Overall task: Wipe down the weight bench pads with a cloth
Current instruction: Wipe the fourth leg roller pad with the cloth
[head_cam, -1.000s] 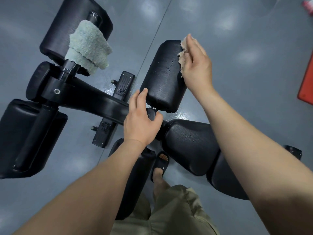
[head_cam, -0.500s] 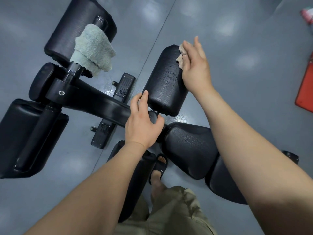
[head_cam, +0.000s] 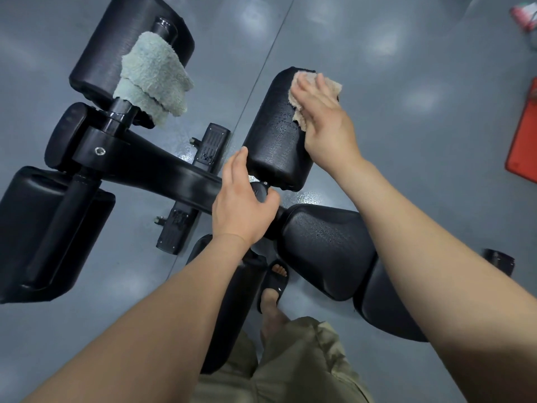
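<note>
A black roller pad of the weight bench, speckled with droplets, stands in the middle of the view. My right hand presses a beige cloth flat against the pad's right upper side, fingers straight. My left hand grips the black bar just below that pad, thumb wrapped round it. A second wet pad lies under my right forearm. Another roller pad sits at the upper left.
A pale green towel hangs over the bench's post at the upper left. The black frame beam crosses the middle. My sandalled foot stands on the grey floor. A red mat lies at the right edge.
My right hand has slid from the pad's far right edge onto its upper face, spreading the cloth flatter. My left hand keeps its hold on the bar.
</note>
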Motion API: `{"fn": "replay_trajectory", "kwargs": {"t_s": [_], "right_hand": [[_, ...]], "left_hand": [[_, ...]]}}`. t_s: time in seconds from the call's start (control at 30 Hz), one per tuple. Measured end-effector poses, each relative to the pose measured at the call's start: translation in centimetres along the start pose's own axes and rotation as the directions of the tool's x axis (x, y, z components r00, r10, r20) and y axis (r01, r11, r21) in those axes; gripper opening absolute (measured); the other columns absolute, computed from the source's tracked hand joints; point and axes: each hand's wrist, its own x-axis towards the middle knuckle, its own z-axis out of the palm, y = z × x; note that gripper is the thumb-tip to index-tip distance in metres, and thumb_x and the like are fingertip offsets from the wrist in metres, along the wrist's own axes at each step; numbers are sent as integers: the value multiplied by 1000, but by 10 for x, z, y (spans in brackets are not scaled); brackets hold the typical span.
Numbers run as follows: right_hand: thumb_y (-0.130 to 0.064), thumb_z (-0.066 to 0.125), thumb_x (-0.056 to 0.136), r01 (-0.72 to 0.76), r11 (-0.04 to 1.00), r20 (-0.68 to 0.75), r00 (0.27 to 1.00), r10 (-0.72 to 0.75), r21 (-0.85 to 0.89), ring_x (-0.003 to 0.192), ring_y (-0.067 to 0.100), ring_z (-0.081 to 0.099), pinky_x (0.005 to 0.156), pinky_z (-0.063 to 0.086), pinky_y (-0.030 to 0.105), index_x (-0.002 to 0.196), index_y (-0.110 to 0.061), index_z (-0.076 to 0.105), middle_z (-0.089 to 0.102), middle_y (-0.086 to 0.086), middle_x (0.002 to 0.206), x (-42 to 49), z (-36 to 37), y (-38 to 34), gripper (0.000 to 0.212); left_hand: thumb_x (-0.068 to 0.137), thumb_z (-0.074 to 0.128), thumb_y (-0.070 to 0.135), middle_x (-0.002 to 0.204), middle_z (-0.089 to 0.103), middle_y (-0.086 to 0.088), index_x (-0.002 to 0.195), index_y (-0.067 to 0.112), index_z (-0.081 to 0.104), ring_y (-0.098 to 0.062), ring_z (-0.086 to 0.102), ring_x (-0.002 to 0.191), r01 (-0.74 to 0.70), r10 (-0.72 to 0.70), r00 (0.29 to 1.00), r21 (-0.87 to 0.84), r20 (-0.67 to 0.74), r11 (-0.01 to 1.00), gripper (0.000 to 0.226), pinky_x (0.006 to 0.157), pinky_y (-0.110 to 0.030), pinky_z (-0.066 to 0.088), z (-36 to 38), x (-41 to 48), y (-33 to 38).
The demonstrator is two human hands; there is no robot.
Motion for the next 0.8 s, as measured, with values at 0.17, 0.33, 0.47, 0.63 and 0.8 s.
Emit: {"fn": "replay_trajectory", "kwargs": {"t_s": [0.17, 0.33, 0.47, 0.63, 0.8], "right_hand": [[5, 41, 95, 81, 997, 3, 997, -81, -3, 147, 34, 35, 117, 34, 54, 137, -10, 61, 54, 6, 148, -27, 9, -12, 49], [11, 42, 92, 128, 991, 28, 991, -129, 44, 146, 39, 35, 120, 29, 54, 136, -5, 61, 54, 11, 147, -50, 13, -22, 50], [17, 45, 88, 161, 984, 42, 985, -165, 77, 146, 41, 34, 118, 30, 57, 136, -3, 60, 54, 14, 147, -69, 19, -27, 54], [17, 50, 90, 206, 972, 80, 973, -216, 112, 149, 41, 29, 121, 25, 57, 138, -2, 58, 50, 15, 150, -93, 21, -33, 52], [18, 47, 89, 272, 958, 88, 956, -280, 94, 148, 43, 30, 119, 33, 54, 131, 0, 63, 49, 18, 150, -113, 21, -23, 48]], "left_hand": [[87, 64, 44, 164, 20, 9, 161, 24, 16, -17, 43, 138, 6, -6, 1000, 19, 0, 1000, 90, 107, -40, 43, 0, -1, 0], [86, 67, 42, 162, 22, 10, 158, 23, 23, -15, 46, 133, -2, 2, 1000, -3, -15, 1000, 86, 97, -31, 38, 1, -1, -1], [85, 66, 42, 164, 25, 9, 158, 25, 22, -12, 39, 141, -10, 10, 1000, -15, -13, 1000, 88, 103, -33, 40, 1, -1, -2], [82, 68, 41, 162, 30, 8, 158, 28, 21, -15, 41, 141, 18, -18, 1000, -25, -3, 1000, 90, 106, -38, 43, 1, 0, -2], [83, 66, 45, 160, 28, 7, 160, 26, 17, -18, 47, 134, -2, 2, 1000, -6, -26, 1000, 93, 101, -38, 46, 3, -2, -3]]}}
